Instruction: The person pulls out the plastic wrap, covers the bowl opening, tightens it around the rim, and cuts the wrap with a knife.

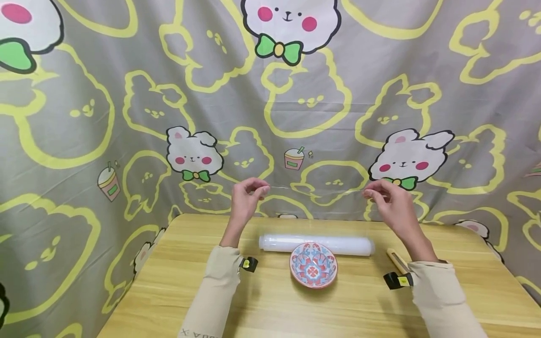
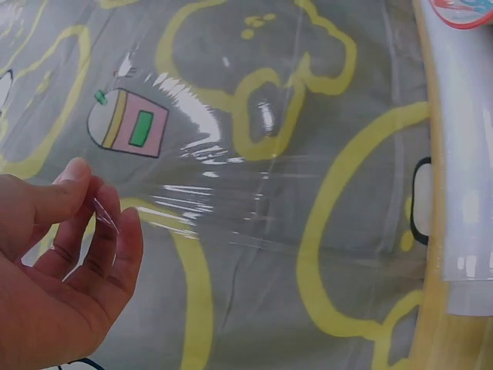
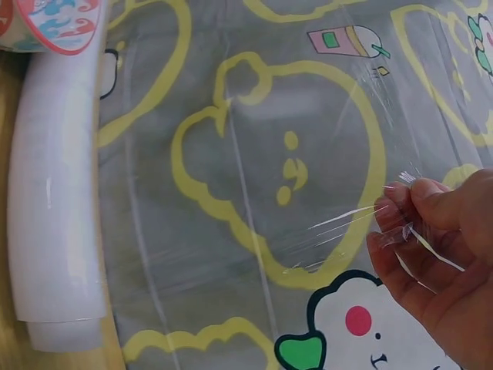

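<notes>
Between both raised hands stretches a clear sheet of plastic wrap (image 2: 189,200), its upper edge a thin line above the table in the head view. My left hand (image 1: 247,199) pinches one corner between thumb and fingertips. The other corner is pinched by my right hand (image 1: 393,204), where the film (image 3: 397,233) bunches at the fingers. Behind the bowl lies the white roll of plastic wrap (image 1: 348,245), crosswise on the table. The red and blue patterned bowl (image 1: 313,267) stands upright in front of the roll, overlapping it in the head view.
A slim tan-handled tool (image 1: 397,259) lies on the wooden table (image 1: 270,310) beside the right wrist, partly hidden by the wrist camera (image 1: 393,280). A grey curtain (image 1: 236,108) with cartoon prints hangs right behind the table's far edge.
</notes>
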The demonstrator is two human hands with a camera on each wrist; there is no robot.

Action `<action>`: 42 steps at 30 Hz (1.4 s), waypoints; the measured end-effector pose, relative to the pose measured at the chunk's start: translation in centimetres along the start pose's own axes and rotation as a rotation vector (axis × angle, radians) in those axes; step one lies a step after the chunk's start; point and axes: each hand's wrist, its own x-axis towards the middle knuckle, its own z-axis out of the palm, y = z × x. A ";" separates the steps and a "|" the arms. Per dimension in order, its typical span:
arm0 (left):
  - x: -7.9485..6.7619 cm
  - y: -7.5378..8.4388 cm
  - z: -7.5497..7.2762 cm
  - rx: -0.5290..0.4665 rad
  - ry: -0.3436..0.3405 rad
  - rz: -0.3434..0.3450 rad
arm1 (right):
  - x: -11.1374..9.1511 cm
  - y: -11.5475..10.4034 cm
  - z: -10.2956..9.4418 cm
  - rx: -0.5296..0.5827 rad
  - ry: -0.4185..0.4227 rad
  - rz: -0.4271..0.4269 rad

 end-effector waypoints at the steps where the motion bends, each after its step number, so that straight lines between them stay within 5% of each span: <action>1: 0.1 0.1 0.0 -0.009 0.000 -0.001 | 0.1 -0.1 -0.1 0.000 0.003 -0.004; 30: 1.0 2.9 -1.0 -0.033 0.028 0.037 | 2.3 -2.3 -1.8 0.003 0.057 -0.026; 36: 0.3 3.8 -1.5 -0.052 0.006 0.043 | 1.4 -3.2 -2.6 0.052 0.027 -0.017; 42: -1.4 3.8 -2.7 -0.061 -0.086 0.031 | -0.8 -4.0 -3.9 0.119 -0.033 0.014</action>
